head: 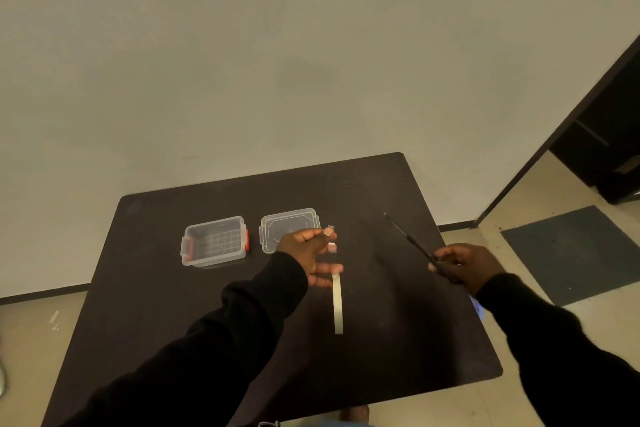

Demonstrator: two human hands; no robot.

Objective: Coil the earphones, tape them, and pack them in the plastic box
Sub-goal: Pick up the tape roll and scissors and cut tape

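Clear plastic box (213,242), lid (289,229) off at its 3 o'clock. Left hand (313,258) pinches pale tape roll (337,303) edge-on. Right hand (465,267) clamps thin dark scissors (414,243).

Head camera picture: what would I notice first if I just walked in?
Two hands over a dark table. The left hand holds a roll of tape, mid-table. The right hand grips black scissors, pointing away. A clear plastic box sits open, far left, beside its lid.
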